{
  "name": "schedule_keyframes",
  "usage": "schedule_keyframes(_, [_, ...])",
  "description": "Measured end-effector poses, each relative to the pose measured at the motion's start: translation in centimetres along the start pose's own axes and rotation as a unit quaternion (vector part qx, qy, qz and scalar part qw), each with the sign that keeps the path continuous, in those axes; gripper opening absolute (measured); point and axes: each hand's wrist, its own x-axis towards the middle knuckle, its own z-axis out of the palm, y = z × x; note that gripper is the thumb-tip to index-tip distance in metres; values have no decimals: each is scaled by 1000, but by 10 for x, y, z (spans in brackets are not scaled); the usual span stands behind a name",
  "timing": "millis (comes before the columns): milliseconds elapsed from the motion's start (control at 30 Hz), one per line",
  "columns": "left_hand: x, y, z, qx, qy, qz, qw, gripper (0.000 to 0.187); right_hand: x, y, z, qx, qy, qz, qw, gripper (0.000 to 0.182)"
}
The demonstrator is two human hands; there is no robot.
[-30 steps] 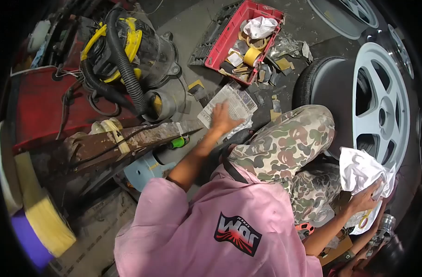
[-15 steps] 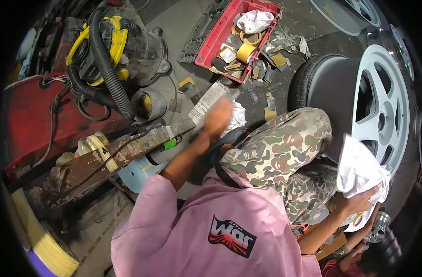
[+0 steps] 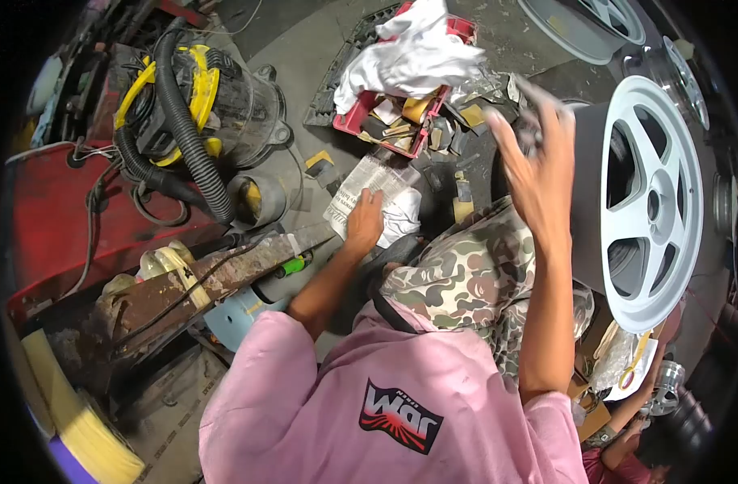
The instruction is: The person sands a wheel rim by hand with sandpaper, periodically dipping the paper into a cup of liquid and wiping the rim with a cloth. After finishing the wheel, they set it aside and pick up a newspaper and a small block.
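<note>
My left hand touches a piece of newspaper on the floor, its fingers curled over the paper's edge. Beside the paper lies a crumpled white cloth. My right hand is raised in front of the tire, fingers spread and blurred, with nothing in it. A larger white cloth, blurred, hangs over the red crate, which holds tape and scraps. To the right stands a pale blue-grey wheel rim on its side, spokes facing right.
A black and yellow vacuum with a ribbed hose stands at upper left, near a rusty beam. Sandpaper scraps litter the floor. More rims are at upper right. Another person's arm shows at lower right.
My right hand has let go of the large white cloth and moved up and left from the rim; the cloth is now over the crate. My left hand has come down onto the newspaper.
</note>
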Motion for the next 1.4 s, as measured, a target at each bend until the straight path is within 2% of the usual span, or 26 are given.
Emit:
schedule_keyframes(33, [-1,-2,-7,-22,12,-53,998,38,-16,6,-7,32,-16,50,998,52])
schedule_keyframes(67, [-4,-2,-16,-32,36,-51,998,24,-31,16,-18,28,-30,92,995,44])
schedule_keyframes(100, [-9,-3,-23,-32,34,-55,997,24,-48,23,-26,23,-43,136,990,37])
schedule_keyframes(167, [-5,-5,-36,-60,62,-73,994,25,-75,20,-25,131,-43,296,945,24])
schedule_keyframes(233, [-7,-8,-53,-62,56,-77,994,26,-96,14,-10,26,-114,133,984,22])
schedule_keyframes(300, [-18,-9,-75,-79,61,-55,993,25,-110,2,21,6,-239,97,966,27])
schedule_keyframes(333, [-26,-8,-79,-96,78,-25,992,21,-117,2,42,-91,-290,62,951,34])
schedule_keyframes(367, [-35,4,-88,-93,79,-20,992,21,-124,4,66,-187,-338,28,922,42])
schedule_keyframes(433, [-44,44,-118,-158,34,2,987,21,-123,8,115,-328,-471,34,819,44])
schedule_keyframes(567, [-44,74,-167,-199,90,33,975,19,-129,15,150,-280,-416,72,862,42])
schedule_keyframes(633, [-39,70,-194,-307,44,13,951,18,-114,11,136,-107,-431,32,896,42])
schedule_keyframes(700, [-33,83,-230,-316,72,7,946,14,-111,5,114,14,-368,77,927,42])
schedule_keyframes(767, [-18,82,-236,-154,279,83,944,11,-108,-5,81,105,-237,75,963,35])
schedule_keyframes(833, [-5,88,-253,-116,309,33,943,10,-101,-9,27,134,-167,108,971,29])
schedule_keyframes(867, [8,81,-250,-79,374,39,923,11,-101,-11,-1,232,-116,173,950,26])
schedule_keyframes(900, [22,81,-254,-75,416,57,905,13,-98,-28,-41,205,-60,220,952,29])
schedule_keyframes(967, [55,85,-265,-73,478,88,871,19,-112,-11,-120,68,43,226,971,37])
schedule_keyframes(1000, [71,90,-267,-81,475,87,872,22,-120,10,-150,95,195,125,968,35])
schedule_keyframes(1033, [96,82,-260,-89,473,124,868,25,-128,26,-201,-48,186,7,981,34])
schedule_keyframes(1133, [137,76,-236,-83,340,118,929,29,-152,53,-281,-13,225,86,971,34])
schedule_keyframes(1200, [130,80,-211,-74,304,47,949,30,-161,79,-293,-196,228,227,926,32])
schedule_keyframes(1233, [116,71,-190,-59,294,-1,954,31,-166,106,-284,-188,242,138,942,30])
schedule_keyframes(1300, [78,42,-130,-196,171,-137,956,34,-170,116,-250,-169,193,247,934,29])
schedule_keyframes(1333, [54,23,-100,-212,112,-193,952,38,-169,130,-233,-167,186,250,935,29])
schedule_keyframes(1367, [37,5,-72,-230,49,-247,940,44,-170,145,-214,-195,262,219,920,29])
schedule_keyframes(1400, [29,-10,-46,-230,42,-252,939,44,-172,154,-206,-225,335,185,896,30])
